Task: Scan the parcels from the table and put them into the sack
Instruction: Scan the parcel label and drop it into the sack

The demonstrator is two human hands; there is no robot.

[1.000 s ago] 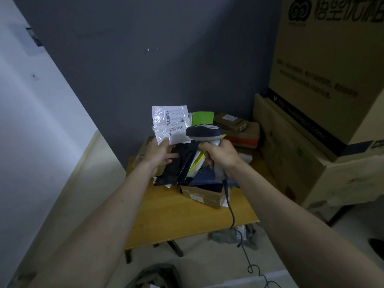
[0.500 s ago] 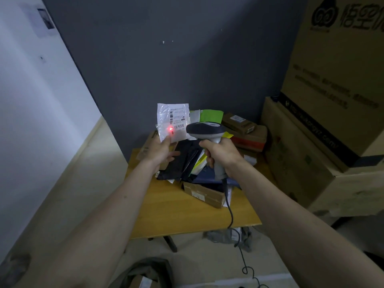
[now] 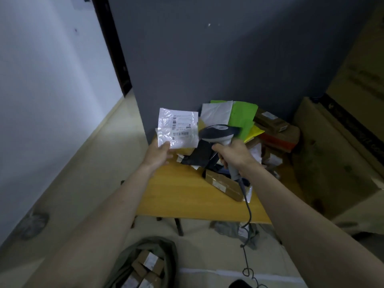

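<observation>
Pinching parcel (image 3: 177, 129): left hand (image 3: 159, 153) | gripping scanner (image 3: 218, 134): right hand (image 3: 233, 152) | sack (image 3: 145, 265) seemingly open below

Glossy clear plastic parcel (image 3: 177, 130), smooth wooden table (image 3: 187, 196), matt cardboard boxes (image 3: 225, 185), cloth sack (image 3: 145, 260).

— What colours do I have there?
— I see a clear-white parcel (image 3: 177, 130) with black barcode print, a dark grey scanner (image 3: 218, 133), a bright green mailer (image 3: 243, 117) far right.
— The rest?
— Yellowish wood table (image 3: 182, 196), olive sack (image 3: 145, 260) near me.
</observation>
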